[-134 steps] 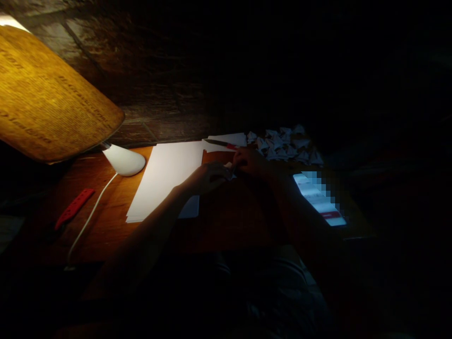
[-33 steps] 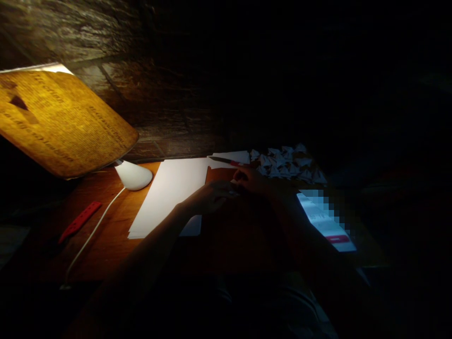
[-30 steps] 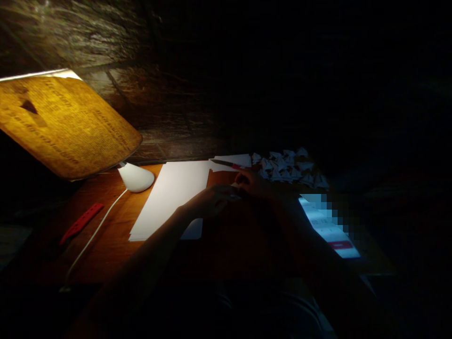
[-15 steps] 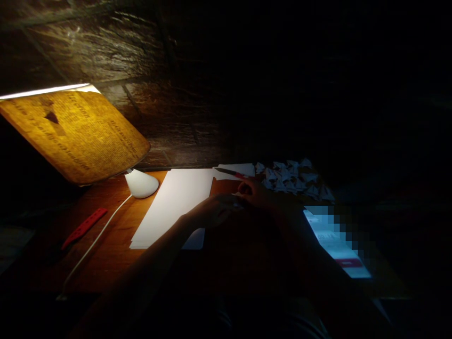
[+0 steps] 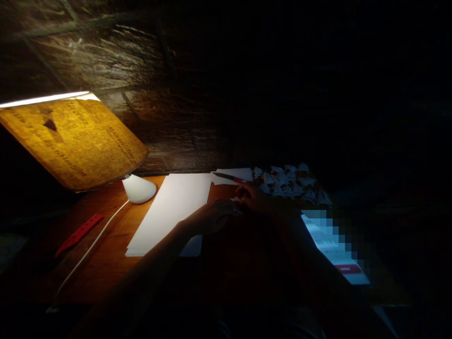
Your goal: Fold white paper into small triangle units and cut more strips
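Observation:
My left hand (image 5: 214, 216) and my right hand (image 5: 254, 197) meet over the middle of the wooden table. Both are closed on a small piece of white paper (image 5: 236, 200), mostly hidden by the fingers and dim. Its exact shape I cannot make out. Left of the hands lies a stack of white paper sheets (image 5: 183, 197), partly under my left forearm. Just beyond my right hand, a knife (image 5: 226, 176) with a dark blade and red handle rests on smaller white paper (image 5: 243, 173). Several small folded paper pieces (image 5: 282, 181) lie grouped at the back right.
A lamp with a yellow printed shade (image 5: 81, 141) and white base (image 5: 139, 189) stands at the left, its white cord (image 5: 86, 256) running toward the front edge. A red strap-like object (image 5: 79, 233) lies beside the cord. A lit screen (image 5: 328, 245) is at the right. Behind rises a stone-like wall (image 5: 116, 61).
The view has tilted slightly, so the table and lamp appear a little lower. My left hand's fingers have shifted a little around the paper; both hands stay together.

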Action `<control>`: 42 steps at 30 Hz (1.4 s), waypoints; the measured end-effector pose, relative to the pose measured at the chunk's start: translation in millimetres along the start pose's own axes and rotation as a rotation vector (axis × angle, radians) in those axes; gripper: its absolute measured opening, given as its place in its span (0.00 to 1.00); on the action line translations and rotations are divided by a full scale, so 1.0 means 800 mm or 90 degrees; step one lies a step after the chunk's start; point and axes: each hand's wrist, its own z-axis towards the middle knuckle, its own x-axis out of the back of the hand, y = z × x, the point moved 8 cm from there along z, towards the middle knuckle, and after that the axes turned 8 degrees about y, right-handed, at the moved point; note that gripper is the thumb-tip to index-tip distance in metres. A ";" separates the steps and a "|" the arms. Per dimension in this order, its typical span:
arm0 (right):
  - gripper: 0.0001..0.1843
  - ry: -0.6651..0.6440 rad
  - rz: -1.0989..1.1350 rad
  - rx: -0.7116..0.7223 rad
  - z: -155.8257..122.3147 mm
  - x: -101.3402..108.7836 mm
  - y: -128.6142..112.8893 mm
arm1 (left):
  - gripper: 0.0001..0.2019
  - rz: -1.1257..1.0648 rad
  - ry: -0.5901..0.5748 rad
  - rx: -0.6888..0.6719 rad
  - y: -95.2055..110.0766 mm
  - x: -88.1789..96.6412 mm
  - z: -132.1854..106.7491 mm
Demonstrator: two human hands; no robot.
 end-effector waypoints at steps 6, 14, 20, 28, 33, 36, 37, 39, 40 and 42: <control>0.18 -0.002 0.005 -0.025 0.001 0.001 0.005 | 0.26 0.023 0.002 0.000 -0.003 0.001 0.000; 0.14 0.006 -0.008 -0.014 -0.005 0.005 -0.008 | 0.21 0.010 -0.006 -0.008 0.000 0.001 0.002; 0.16 0.009 -0.029 0.003 -0.005 0.004 -0.010 | 0.22 0.004 0.000 -0.016 -0.002 0.001 0.000; 0.15 0.001 -0.038 0.002 -0.008 0.003 -0.008 | 0.21 -0.009 0.001 -0.007 -0.003 0.001 0.001; 0.15 0.001 -0.032 0.024 -0.005 0.000 -0.005 | 0.22 -0.021 -0.007 -0.001 -0.002 0.000 0.003; 0.15 -0.002 -0.034 0.027 -0.005 -0.001 -0.003 | 0.21 -0.016 -0.013 0.009 -0.003 0.000 0.002; 0.16 -0.001 -0.035 0.029 -0.005 0.000 -0.003 | 0.21 -0.013 -0.014 0.007 -0.003 0.000 0.002; 0.16 -0.003 -0.035 0.034 -0.006 0.001 -0.002 | 0.22 -0.003 -0.015 0.003 -0.002 0.001 0.001; 0.15 -0.005 -0.033 0.035 -0.007 0.001 -0.002 | 0.22 0.003 -0.015 0.005 -0.003 0.001 0.001; 0.15 -0.009 -0.024 0.038 -0.008 0.001 -0.001 | 0.23 0.011 -0.024 0.013 -0.004 0.000 0.000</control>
